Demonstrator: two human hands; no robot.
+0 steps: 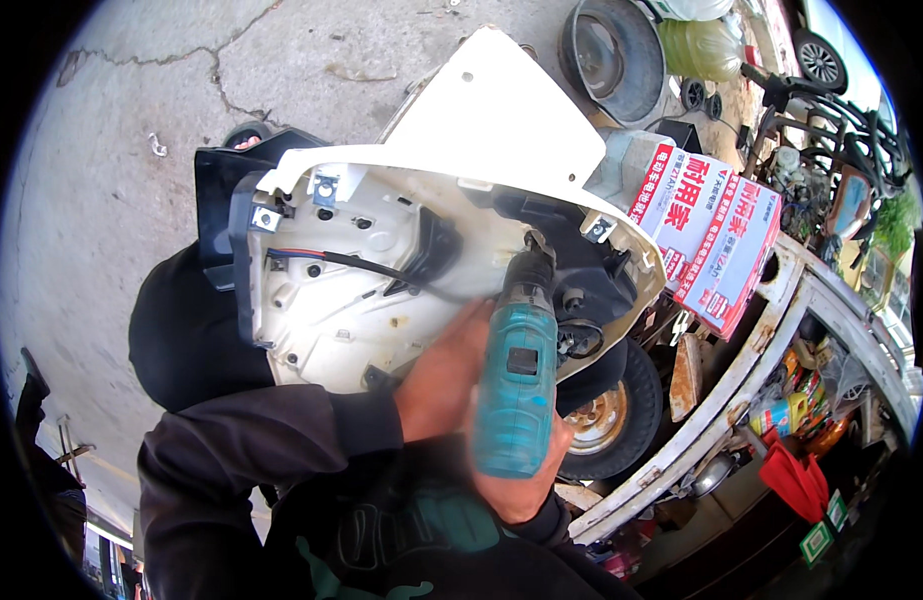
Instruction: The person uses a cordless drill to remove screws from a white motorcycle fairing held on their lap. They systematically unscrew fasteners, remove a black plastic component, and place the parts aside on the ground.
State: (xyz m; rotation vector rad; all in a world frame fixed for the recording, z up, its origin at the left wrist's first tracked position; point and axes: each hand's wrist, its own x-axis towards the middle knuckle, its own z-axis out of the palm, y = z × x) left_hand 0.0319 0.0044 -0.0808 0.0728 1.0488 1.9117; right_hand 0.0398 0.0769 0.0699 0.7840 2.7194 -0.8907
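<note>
Just below the centre of the frame, a teal drill [518, 390] points its chuck [529, 285] up the picture, over the hollow of a white plastic shell [326, 340]. The right hand [521, 492] is wrapped round the drill at its lower end; the left hand [443, 368] lies beside the drill's body, its fingertips hidden, so I cannot tell whether it is closed on anything. The drill looks rigid and dense, best taken by the grip with the palm behind its weight. The shell, spread across the middle of the frame, should be light for its size, stiff yet inclined to flex, and smooth enough to slip. Its thin rim [411, 157] looks the likeliest part to crack, so a broad hold on the wall seems better than a pinch there. A dark cable [366, 263] across the interior looks soft and bendable.
</note>
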